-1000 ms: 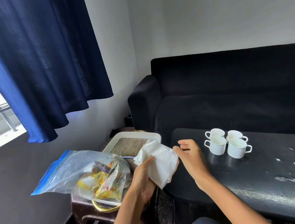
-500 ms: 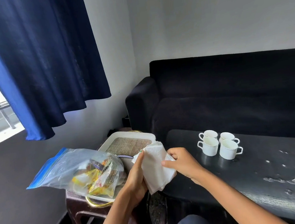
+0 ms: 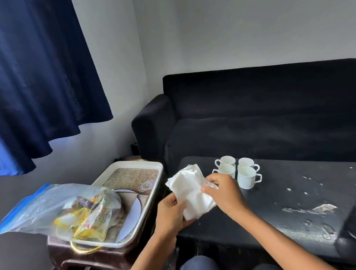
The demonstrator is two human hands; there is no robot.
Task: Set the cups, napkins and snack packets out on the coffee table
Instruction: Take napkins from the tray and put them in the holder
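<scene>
Napkins (image 3: 192,192) held between both hands above desk (image 3: 286,200) edge: left hand (image 3: 171,213) grips bottom, right hand (image 3: 225,192) pinches side. Snack packet print unreadable, apparently blurred.

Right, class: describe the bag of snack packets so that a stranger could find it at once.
Start at the black sofa and drop to the small dark side table at its left end. A white tray sits there, and the snack bag lies across its near end: the only clear plastic thing, blue-edged, with yellow packets inside.
</scene>
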